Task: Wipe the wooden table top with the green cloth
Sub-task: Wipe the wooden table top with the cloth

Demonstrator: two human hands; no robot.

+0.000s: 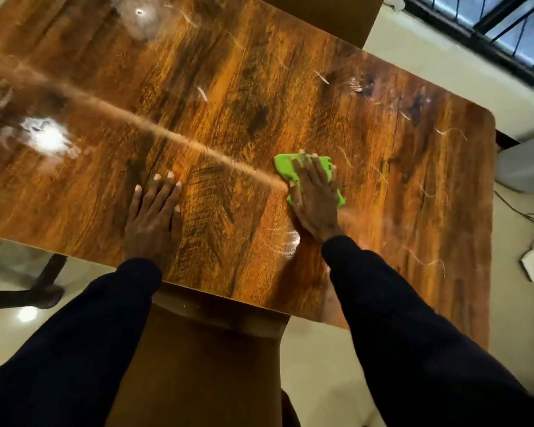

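The glossy wooden table point(235, 87) fills most of the frame, dark-streaked, with pale scratch-like marks toward the right and a whitish smear at lower centre. Its near edge crosses the lower middle, its rounded corner sits at the right, and bare top stretches to the upper left. The left hand point(154, 217) lies flat on the wood at centre, fingers straight, holding nothing, while the right hand point(315, 201) presses straight fingers on the crumpled bright green cloth point(285, 166), just right of centre on the top.
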